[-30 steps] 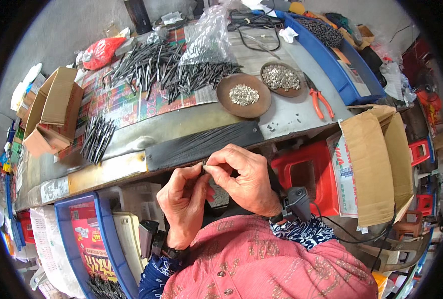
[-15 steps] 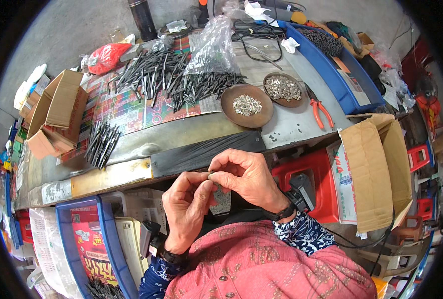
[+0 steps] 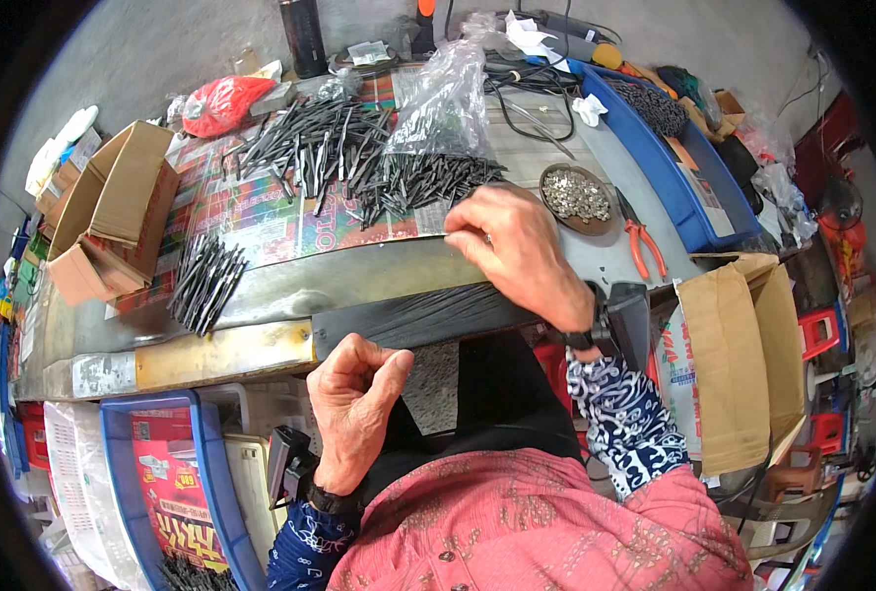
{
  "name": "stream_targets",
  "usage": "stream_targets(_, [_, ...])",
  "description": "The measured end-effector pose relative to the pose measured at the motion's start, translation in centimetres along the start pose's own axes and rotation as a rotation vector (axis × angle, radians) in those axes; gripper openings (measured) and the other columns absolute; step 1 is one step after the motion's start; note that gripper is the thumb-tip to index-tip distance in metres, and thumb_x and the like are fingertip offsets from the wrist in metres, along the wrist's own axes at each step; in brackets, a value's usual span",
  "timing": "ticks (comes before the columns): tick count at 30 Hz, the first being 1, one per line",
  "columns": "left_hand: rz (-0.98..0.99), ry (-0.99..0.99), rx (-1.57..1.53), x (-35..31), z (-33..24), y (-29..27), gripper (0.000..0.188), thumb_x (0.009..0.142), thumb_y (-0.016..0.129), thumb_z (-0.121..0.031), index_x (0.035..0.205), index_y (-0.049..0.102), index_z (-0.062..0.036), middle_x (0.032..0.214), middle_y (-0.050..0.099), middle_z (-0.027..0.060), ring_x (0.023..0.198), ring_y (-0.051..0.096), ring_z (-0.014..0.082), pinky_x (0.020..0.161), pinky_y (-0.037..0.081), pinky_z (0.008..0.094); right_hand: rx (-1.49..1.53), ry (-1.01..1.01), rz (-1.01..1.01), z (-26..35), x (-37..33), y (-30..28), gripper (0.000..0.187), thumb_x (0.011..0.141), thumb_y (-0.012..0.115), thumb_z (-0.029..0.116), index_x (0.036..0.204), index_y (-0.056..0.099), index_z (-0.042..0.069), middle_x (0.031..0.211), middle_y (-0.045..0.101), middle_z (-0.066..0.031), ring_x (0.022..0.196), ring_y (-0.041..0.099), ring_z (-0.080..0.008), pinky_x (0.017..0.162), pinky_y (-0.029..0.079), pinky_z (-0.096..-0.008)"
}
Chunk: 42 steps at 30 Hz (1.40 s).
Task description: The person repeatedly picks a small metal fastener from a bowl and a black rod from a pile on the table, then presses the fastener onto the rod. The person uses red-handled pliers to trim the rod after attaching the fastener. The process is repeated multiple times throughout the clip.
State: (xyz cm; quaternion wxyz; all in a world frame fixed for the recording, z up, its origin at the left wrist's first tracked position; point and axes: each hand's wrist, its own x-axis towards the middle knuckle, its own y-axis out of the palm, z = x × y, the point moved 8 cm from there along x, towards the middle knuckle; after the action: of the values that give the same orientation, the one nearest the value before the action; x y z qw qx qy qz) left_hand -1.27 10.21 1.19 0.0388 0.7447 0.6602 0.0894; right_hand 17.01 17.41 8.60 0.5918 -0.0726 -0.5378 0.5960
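Observation:
My left hand is raised in front of the table's near edge, its fingers curled and the thumb pressed against the forefinger. Whatever sits in that pinch is hidden. My right hand is over the table, where it covers the shallow brown bowl of small silvery metal pieces. Its fingers are bent and the thumb lies close to them; I cannot make out anything between them. Just right of it stands a second brown bowl of metal bits. Beyond the right hand lies a heap of thin black strips.
Red-handled pliers lie by the second bowl, near a long blue tray. A bundle of black strips and an open cardboard box are at left. Another cardboard box stands at right, and a blue crate lower left.
The two hands have parted from their shared pinch. My right hand has moved away over the near bowl, and my left has stayed in front of the table edge. The view has shifted slightly.

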Motion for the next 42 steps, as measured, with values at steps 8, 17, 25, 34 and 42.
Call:
stream_targets(8, [-0.028, 0.01, -0.021, 0.9, 0.1, -1.3, 0.012, 0.089, 0.07, -0.008, 0.087, 0.062, -0.0002, 0.072, 0.058, -0.0034, 0.063, 0.048, 0.0015, 0.056, 0.039, 0.0164, -0.322, -0.092, 0.076, -3.6, 4.2, 3.3, 0.009, 0.08, 0.064, 0.009, 0.087, 0.067, 0.004, 0.09, 0.059, -0.0101, 0.094, 0.054, -0.0308, 0.078, 0.047, -0.0416])
stream_targets(17, [-0.05, -0.028, -0.033, 1.5, 0.9, -2.1, 0.011, 0.09, 0.069, -0.008, 0.09, 0.062, 0.0005, 0.073, 0.059, -0.0021, 0.065, 0.052, 0.0025, 0.058, 0.041, 0.0168, -0.382, -0.118, 0.104, -5.2, 5.1, 5.8, 0.009, 0.077, 0.067, 0.006, 0.085, 0.064, 0.003, 0.091, 0.057, -0.0097, 0.095, 0.053, -0.0309, 0.08, 0.047, -0.0422])
stream_targets(25, [-0.061, -0.045, -0.026, 1.5, 0.9, -2.0, 0.01, 0.091, 0.068, -0.007, 0.09, 0.062, 0.0006, 0.073, 0.059, -0.0018, 0.064, 0.051, 0.0024, 0.057, 0.04, 0.0168, -0.378, -0.251, 0.103, -3.6, 4.7, 5.9, 0.003, 0.076, 0.06, 0.005, 0.074, 0.06, 0.004, 0.083, 0.057, -0.0103, 0.089, 0.056, -0.0298, 0.074, 0.047, -0.0412])
stream_targets(34, [-0.054, -0.032, -0.011, 1.4, 0.4, -1.6, 0.013, 0.091, 0.068, -0.011, 0.088, 0.062, -0.0005, 0.071, 0.059, -0.0018, 0.061, 0.049, 0.0016, 0.053, 0.037, 0.0164, -0.25, -0.262, 0.028, -2.5, 4.3, 4.2, 0.005, 0.076, 0.063, 0.007, 0.077, 0.058, 0.005, 0.074, 0.058, -0.0092, 0.079, 0.058, -0.0295, 0.073, 0.043, -0.0412])
stream_targets(42, [-0.093, -0.001, -0.026, 1.5, -0.1, -1.2, 0.013, 0.091, 0.069, -0.013, 0.087, 0.062, -0.0018, 0.069, 0.058, -0.0021, 0.056, 0.047, 0.0012, 0.049, 0.034, 0.0164, 0.255, -0.107, 0.013, 1.6, 0.5, 1.3, 0.013, 0.077, 0.06, 0.0, 0.09, 0.064, 0.0, 0.085, 0.065, -0.0143, 0.083, 0.062, -0.0317, 0.075, 0.05, -0.04])
